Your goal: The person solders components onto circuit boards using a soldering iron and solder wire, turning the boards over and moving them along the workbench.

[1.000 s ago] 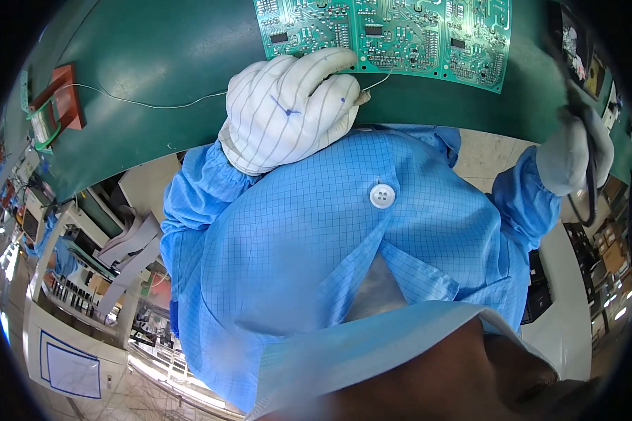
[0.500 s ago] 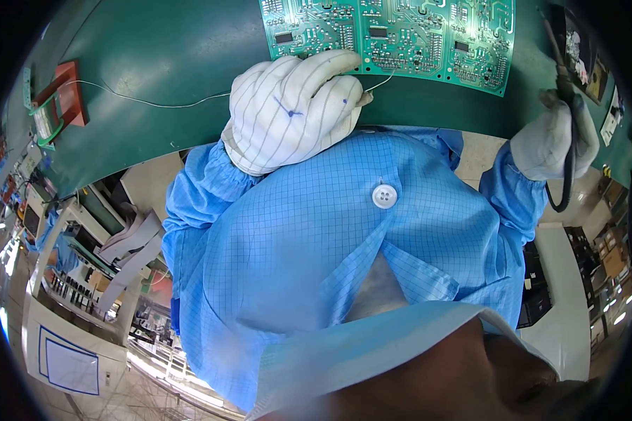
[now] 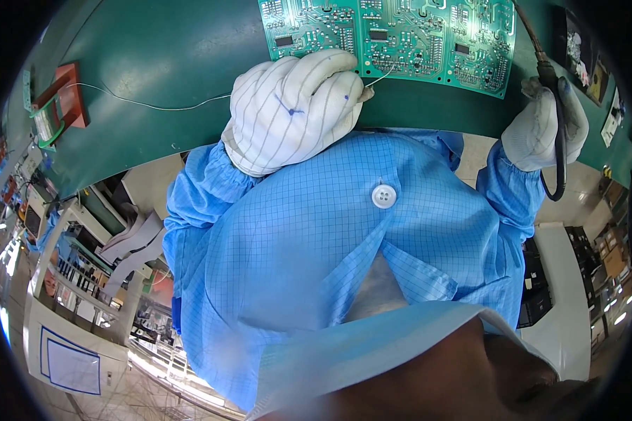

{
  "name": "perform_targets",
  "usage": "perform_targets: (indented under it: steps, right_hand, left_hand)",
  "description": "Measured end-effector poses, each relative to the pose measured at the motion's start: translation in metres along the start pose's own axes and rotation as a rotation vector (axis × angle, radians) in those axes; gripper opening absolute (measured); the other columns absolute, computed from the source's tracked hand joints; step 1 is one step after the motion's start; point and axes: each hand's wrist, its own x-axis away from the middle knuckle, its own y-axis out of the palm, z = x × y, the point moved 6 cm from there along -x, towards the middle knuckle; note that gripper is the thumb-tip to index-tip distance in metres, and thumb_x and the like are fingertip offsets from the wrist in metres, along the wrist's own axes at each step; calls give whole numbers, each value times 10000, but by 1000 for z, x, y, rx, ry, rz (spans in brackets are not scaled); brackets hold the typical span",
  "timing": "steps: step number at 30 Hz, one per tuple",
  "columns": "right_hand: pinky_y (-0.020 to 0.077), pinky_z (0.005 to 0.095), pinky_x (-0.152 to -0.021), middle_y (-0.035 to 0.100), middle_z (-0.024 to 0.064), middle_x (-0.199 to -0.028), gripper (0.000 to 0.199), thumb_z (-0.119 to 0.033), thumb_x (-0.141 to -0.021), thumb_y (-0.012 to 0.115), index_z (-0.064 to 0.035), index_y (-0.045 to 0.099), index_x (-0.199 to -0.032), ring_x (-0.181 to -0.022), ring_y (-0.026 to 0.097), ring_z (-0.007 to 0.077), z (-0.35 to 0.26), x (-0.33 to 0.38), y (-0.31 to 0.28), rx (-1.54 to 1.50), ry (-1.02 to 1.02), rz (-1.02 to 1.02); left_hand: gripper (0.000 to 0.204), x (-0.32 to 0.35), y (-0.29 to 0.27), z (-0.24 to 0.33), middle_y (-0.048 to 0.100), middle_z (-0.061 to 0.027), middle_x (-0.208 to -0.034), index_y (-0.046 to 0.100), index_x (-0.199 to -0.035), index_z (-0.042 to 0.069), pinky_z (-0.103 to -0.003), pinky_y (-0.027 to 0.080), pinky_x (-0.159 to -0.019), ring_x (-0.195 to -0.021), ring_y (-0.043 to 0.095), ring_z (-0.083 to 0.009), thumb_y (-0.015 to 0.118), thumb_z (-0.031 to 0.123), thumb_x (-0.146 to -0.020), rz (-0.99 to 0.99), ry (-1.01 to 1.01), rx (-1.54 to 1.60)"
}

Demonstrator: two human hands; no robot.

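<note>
My left hand (image 3: 295,112), in a white striped glove with blue marks, lies at the near edge of a green circuit board panel (image 3: 404,52). Its fingers are closed on a thin solder wire (image 3: 161,107), whose short free end sticks out past the fingertips over the board's edge. The wire runs back left to a spool (image 3: 45,125) on a reddish-brown stand (image 3: 71,98). To the right of the panel, my right hand (image 3: 541,133), also gloved, grips a soldering iron (image 3: 546,70). The iron points up and leftward, and its black cord (image 3: 561,168) loops below the hand. Its tip is out of frame.
The panel lies on a dark green bench top (image 3: 175,56) with a curved-looking near edge. Dark-framed pictures or papers (image 3: 586,59) lie at the far right. A white cabinet (image 3: 70,358) stands at lower left, and black crates (image 3: 534,291) at lower right.
My right hand has moved slightly left and upward with the soldering iron, bringing it closer to the panel's right edge. My left hand stays almost still on the solder wire.
</note>
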Motion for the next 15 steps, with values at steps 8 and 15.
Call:
perform_targets:
  steps: [8, 15]
  right_hand:
    - [583, 351, -705, 674, 281, -883, 210, 53, -892, 569, 80, 566, -1100, -706, 689, 229, -2, 1, 3, 73, -49, -12]
    - [582, 354, -709, 670, 298, -897, 202, 53, -896, 571, 87, 563, -1095, -722, 691, 237, 3, 2, 2, -29, -1, 0]
  left_hand:
    - [219, -4, -1, -4, 659, 0, -1041, 652, -873, 153, -261, 522, -602, -736, 640, -150, 784, 216, -710, 1, 21, 55]
    - [201, -20, -22, -14, 680, -66, -945, 669, -794, 106, -273, 527, -537, -725, 664, -170, 794, 95, -636, 131, -111, 122]
